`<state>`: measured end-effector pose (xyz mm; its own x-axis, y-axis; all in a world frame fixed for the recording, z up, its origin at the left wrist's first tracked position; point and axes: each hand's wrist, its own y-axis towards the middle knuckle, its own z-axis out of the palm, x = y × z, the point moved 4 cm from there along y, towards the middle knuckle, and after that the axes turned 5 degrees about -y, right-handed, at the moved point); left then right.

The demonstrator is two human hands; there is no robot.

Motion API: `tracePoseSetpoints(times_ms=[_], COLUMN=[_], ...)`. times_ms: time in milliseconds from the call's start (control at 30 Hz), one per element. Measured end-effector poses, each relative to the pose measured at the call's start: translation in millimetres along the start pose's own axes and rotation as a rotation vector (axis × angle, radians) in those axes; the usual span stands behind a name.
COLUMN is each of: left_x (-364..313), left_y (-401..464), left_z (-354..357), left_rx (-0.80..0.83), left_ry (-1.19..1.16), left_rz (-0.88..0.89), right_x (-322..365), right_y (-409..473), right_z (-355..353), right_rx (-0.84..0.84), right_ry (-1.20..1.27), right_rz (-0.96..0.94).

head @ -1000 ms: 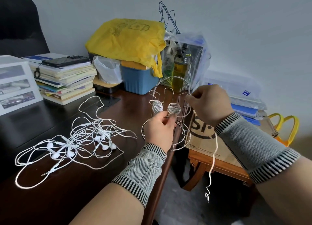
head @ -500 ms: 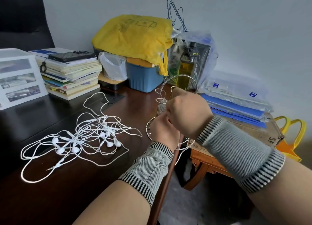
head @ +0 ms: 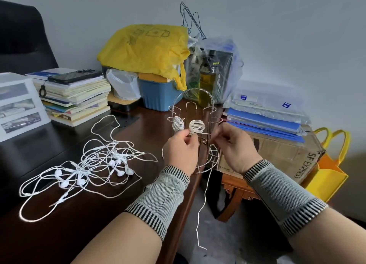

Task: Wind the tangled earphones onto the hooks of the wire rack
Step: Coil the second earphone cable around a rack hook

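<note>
at the near right edge of the dark wooden desk (head: 122, 214), a white earphone cord (head: 197, 126) is being wound onto a hook of the silver wire rack (head: 195, 113). the left hand (head: 181, 153) pinches the cord below the coil; the right hand (head: 235, 147) pinches its free length, whose tail hangs down. next, another turn seems needed; the tangled white earphones (head: 89, 170) wait at the left.
</note>
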<state>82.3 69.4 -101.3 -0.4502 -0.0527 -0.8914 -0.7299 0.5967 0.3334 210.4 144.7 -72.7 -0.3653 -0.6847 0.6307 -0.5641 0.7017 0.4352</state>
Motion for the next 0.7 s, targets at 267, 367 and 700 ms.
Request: tracePoseSetpoints(times_ms=[267, 367, 700], left_x=[-3, 2, -5], left_y=[-7, -18, -17], left_z=[-20, -25, -26], left_rx=[0.141, 0.171, 0.026], left_ry=[0.293, 0.328, 0.217], left_rz=[0.021, 0.029, 0.019], right_x=[-13, -18, -17], right_y=[-7, -10, -16], right_z=[10, 17, 22], right_rx=[0.012, 0.019, 0.015], right_ry=[0.533, 0.678, 0.801], right_rz=[0.22, 0.285, 0.304])
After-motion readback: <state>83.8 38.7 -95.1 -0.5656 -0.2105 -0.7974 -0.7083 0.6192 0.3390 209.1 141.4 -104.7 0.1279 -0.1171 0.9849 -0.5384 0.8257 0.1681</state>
